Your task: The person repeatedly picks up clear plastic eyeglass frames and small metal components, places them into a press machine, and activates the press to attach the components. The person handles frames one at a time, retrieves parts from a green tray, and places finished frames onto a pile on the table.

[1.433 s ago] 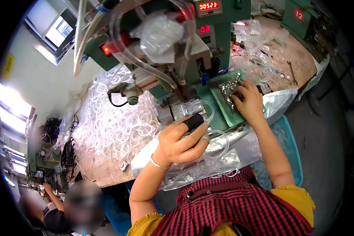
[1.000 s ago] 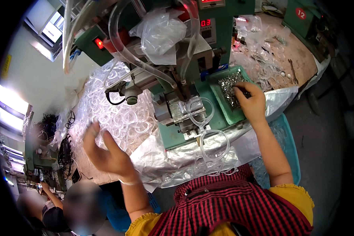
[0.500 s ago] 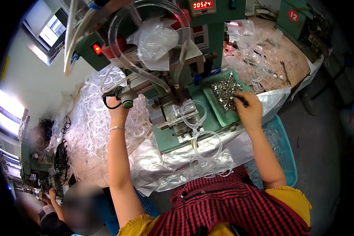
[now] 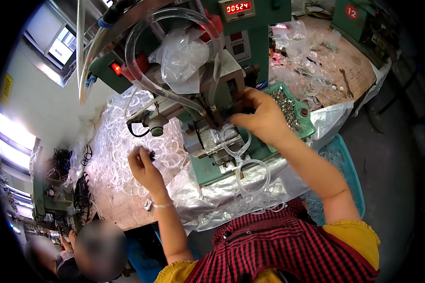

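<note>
My left hand [image 4: 145, 170] is over the near edge of a heap of clear plastic ring-shaped pieces [image 4: 113, 141], its fingers curled. Something small and dark shows at its fingertips, too small to name. At the green press machine [image 4: 244, 52], my right hand [image 4: 264, 118] reaches in from the right, thumb and fingers bent toward the tooling. Whatever lies between those fingertips is hidden. Beneath the tooling sits a clear plastic double-ring frame [image 4: 254, 177], its nearer ring hanging over the machine's front edge. A green tray [image 4: 306, 126] of small shiny metal pieces [image 4: 284, 104] stands beside my right wrist.
Clear tubes [image 4: 130, 52] and a plastic bag [image 4: 182, 59] hang on the machine. A black-capped knob [image 4: 156, 127] juts out at its left. A blue basket [image 4: 352, 174] stands at lower right; a wrench [image 4: 346, 84] lies on the far-right bench. Other people sit at lower left.
My left hand has left the knob and come down and nearer, over the heap. My right hand has gone from the metal pieces in the tray leftward to the press tooling.
</note>
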`<action>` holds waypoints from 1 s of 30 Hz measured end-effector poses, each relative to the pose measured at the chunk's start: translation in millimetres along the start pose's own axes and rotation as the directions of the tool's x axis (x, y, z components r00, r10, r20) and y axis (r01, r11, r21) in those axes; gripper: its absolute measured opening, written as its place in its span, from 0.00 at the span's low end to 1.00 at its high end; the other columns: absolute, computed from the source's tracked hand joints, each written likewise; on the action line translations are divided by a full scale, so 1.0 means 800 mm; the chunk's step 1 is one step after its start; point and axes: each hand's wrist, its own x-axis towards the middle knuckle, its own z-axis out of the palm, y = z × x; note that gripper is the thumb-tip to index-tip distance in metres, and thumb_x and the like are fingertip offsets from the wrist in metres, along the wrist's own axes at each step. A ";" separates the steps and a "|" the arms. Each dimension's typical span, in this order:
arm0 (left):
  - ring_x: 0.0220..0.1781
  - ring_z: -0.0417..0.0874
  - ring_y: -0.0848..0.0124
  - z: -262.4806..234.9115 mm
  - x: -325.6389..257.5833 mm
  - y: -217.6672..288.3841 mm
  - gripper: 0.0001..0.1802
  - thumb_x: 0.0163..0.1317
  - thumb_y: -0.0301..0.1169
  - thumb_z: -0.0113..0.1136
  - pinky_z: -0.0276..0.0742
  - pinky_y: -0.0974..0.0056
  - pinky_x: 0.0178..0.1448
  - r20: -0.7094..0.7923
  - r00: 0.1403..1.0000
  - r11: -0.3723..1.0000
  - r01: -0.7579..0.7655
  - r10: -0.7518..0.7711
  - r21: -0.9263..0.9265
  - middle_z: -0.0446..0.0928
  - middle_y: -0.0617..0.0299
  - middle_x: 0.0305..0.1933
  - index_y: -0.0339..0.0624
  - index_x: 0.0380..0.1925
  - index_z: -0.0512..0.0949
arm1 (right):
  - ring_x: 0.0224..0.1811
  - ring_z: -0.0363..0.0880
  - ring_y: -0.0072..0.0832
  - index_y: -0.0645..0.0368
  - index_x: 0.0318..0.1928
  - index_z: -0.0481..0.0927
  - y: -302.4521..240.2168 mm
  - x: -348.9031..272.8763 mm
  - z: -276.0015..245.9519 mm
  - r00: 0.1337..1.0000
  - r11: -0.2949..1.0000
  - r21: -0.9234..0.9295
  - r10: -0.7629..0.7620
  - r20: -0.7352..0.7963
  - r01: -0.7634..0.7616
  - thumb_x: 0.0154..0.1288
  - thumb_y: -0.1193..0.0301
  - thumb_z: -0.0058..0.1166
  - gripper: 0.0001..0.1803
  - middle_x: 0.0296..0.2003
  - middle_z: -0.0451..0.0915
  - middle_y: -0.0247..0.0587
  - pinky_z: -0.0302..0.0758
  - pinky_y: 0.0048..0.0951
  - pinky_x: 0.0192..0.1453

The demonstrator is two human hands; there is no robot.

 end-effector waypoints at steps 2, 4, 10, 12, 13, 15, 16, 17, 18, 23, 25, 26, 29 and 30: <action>0.38 0.79 0.74 0.002 -0.042 -0.003 0.03 0.71 0.25 0.52 0.80 0.67 0.44 -0.068 0.997 0.998 0.042 -0.045 -0.045 0.75 0.60 0.39 0.37 0.40 0.71 | 0.40 0.80 0.22 0.66 0.50 0.76 0.010 -0.006 0.016 1.000 0.994 0.110 0.002 -0.009 -0.001 0.51 0.77 0.63 0.22 0.33 0.81 0.37 0.75 0.25 0.49; 0.42 0.81 0.71 0.009 -0.056 -0.003 0.03 0.70 0.24 0.53 0.83 0.64 0.48 -0.065 0.992 0.979 0.091 -0.105 -0.183 0.76 0.58 0.41 0.36 0.40 0.70 | 0.40 0.80 0.22 0.68 0.51 0.74 0.001 -0.002 0.015 0.999 0.991 0.128 0.047 -0.016 -0.045 0.51 0.79 0.63 0.24 0.33 0.81 0.36 0.75 0.26 0.50; 0.48 0.82 0.66 0.034 -0.029 0.121 0.07 0.72 0.23 0.48 0.85 0.55 0.50 -0.028 0.921 0.801 -0.352 0.388 -0.485 0.78 0.53 0.44 0.38 0.47 0.71 | 0.41 0.79 0.22 0.67 0.54 0.72 -0.003 -0.006 0.019 0.997 0.966 0.243 0.083 0.005 -0.082 0.52 0.81 0.62 0.26 0.36 0.81 0.37 0.74 0.24 0.49; 0.51 0.81 0.65 0.047 -0.011 0.159 0.08 0.72 0.22 0.47 0.85 0.55 0.51 0.030 0.855 0.746 -0.434 0.517 -0.505 0.78 0.53 0.44 0.38 0.48 0.71 | 0.40 0.80 0.22 0.67 0.54 0.72 -0.010 -0.004 0.030 0.997 0.941 0.331 0.077 -0.005 -0.071 0.53 0.81 0.61 0.26 0.35 0.82 0.38 0.74 0.24 0.48; 0.49 0.82 0.65 0.056 0.001 0.161 0.08 0.72 0.21 0.47 0.84 0.56 0.51 0.059 0.850 0.774 -0.446 0.524 -0.449 0.78 0.52 0.45 0.38 0.49 0.71 | 0.40 0.79 0.22 0.67 0.54 0.72 -0.015 -0.006 0.039 0.996 0.936 0.346 0.080 -0.035 -0.063 0.53 0.81 0.60 0.26 0.36 0.82 0.38 0.74 0.24 0.48; 0.45 0.82 0.66 0.066 0.008 0.161 0.06 0.71 0.21 0.48 0.82 0.60 0.52 0.020 0.904 0.820 -0.378 0.427 -0.430 0.78 0.52 0.43 0.37 0.45 0.71 | 0.41 0.79 0.22 0.66 0.56 0.71 -0.014 -0.014 0.047 0.994 0.908 0.415 0.086 -0.062 -0.053 0.54 0.81 0.59 0.26 0.40 0.82 0.40 0.74 0.24 0.48; 0.43 0.82 0.66 0.064 0.007 0.160 0.04 0.71 0.21 0.49 0.81 0.61 0.53 0.004 0.913 0.837 -0.373 0.409 -0.401 0.79 0.52 0.42 0.36 0.43 0.71 | 0.45 0.80 0.24 0.67 0.58 0.70 -0.021 -0.022 0.044 0.998 0.947 0.320 0.040 -0.039 -0.025 0.55 0.80 0.58 0.28 0.43 0.82 0.41 0.75 0.26 0.52; 0.40 0.82 0.66 0.067 -0.005 0.172 0.02 0.70 0.22 0.51 0.80 0.62 0.49 0.056 0.864 0.788 -0.427 0.500 -0.444 0.79 0.52 0.37 0.37 0.40 0.70 | 0.49 0.78 0.24 0.66 0.61 0.69 -0.029 -0.031 0.036 1.000 0.971 0.240 -0.008 0.004 0.007 0.57 0.79 0.58 0.29 0.47 0.80 0.40 0.72 0.27 0.56; 0.34 0.81 0.67 0.072 -0.014 0.168 0.02 0.69 0.22 0.53 0.79 0.62 0.43 0.076 0.814 0.781 -0.519 0.575 -0.347 0.81 0.52 0.35 0.37 0.36 0.70 | 0.54 0.76 0.25 0.65 0.63 0.68 -0.031 -0.037 0.026 0.997 0.986 0.160 -0.052 0.053 0.043 0.59 0.79 0.58 0.30 0.52 0.78 0.40 0.70 0.29 0.61; 0.31 0.81 0.67 0.076 -0.048 0.156 0.09 0.55 0.21 0.65 0.79 0.69 0.34 0.540 0.391 0.549 -0.819 0.746 -0.165 0.85 0.55 0.40 0.42 0.31 0.73 | 0.57 0.75 0.47 0.59 0.45 0.83 0.051 -0.033 -0.065 0.991 0.645 -0.763 -0.075 -0.112 -0.037 0.54 0.72 0.62 0.16 0.50 0.80 0.50 0.71 0.42 0.62; 0.33 0.81 0.68 0.095 -0.055 0.147 0.12 0.49 0.22 0.69 0.82 0.68 0.35 0.516 0.273 0.426 -0.882 0.812 -0.204 0.84 0.58 0.43 0.45 0.30 0.74 | 0.63 0.68 0.49 0.57 0.40 0.85 0.105 -0.046 -0.089 0.965 0.436 -0.896 -0.193 -0.177 -0.077 0.51 0.70 0.64 0.13 0.53 0.76 0.51 0.67 0.46 0.65; 0.33 0.81 0.68 0.105 -0.056 0.145 0.13 0.48 0.24 0.70 0.84 0.67 0.36 0.500 0.206 0.356 -0.907 0.841 -0.226 0.84 0.60 0.44 0.46 0.30 0.73 | 0.62 0.70 0.50 0.57 0.37 0.84 0.109 -0.049 -0.094 0.951 0.447 -0.894 -0.269 -0.151 -0.016 0.50 0.71 0.65 0.11 0.51 0.78 0.50 0.68 0.46 0.63; 0.34 0.81 0.68 0.107 -0.062 0.134 0.14 0.49 0.25 0.70 0.86 0.65 0.38 0.500 0.184 0.325 -0.922 0.846 -0.210 0.83 0.60 0.45 0.47 0.29 0.73 | 0.58 0.74 0.48 0.59 0.35 0.83 0.109 -0.046 -0.097 0.938 0.490 -0.871 -0.307 -0.162 0.010 0.51 0.72 0.63 0.09 0.47 0.80 0.48 0.71 0.45 0.60; 0.34 0.81 0.68 0.107 -0.063 0.131 0.13 0.49 0.25 0.70 0.86 0.65 0.38 0.490 0.195 0.330 -0.921 0.850 -0.205 0.83 0.60 0.45 0.47 0.29 0.72 | 0.56 0.75 0.48 0.59 0.35 0.83 0.106 -0.045 -0.094 0.931 0.504 -0.864 -0.321 -0.176 0.010 0.51 0.72 0.62 0.09 0.46 0.80 0.48 0.72 0.45 0.58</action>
